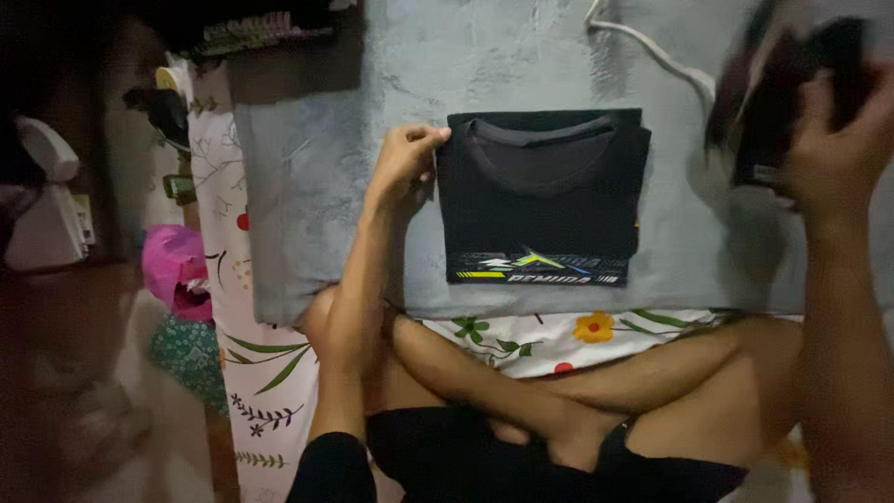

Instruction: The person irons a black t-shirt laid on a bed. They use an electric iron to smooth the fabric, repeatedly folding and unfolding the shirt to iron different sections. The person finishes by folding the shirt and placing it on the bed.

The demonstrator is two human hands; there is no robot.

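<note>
A black T-shirt (pixel 543 219), folded into a neat rectangle with a coloured print along its near edge, lies on a grey blanket (pixel 317 214). My left hand (pixel 405 160) pinches the shirt's top left corner. My right hand (pixel 838 140) is raised at the upper right and grips a dark clothes iron (pixel 792 84), blurred by motion, with a white cord (pixel 652 51) running off toward the top. My crossed bare legs (pixel 559 391) sit at the blanket's near edge.
Under the blanket lies a white floral sheet (pixel 270 373). At the left are a pink bundle (pixel 172 265), a green patterned cloth (pixel 191 359), a white object (pixel 47 205) and dark clutter near the top.
</note>
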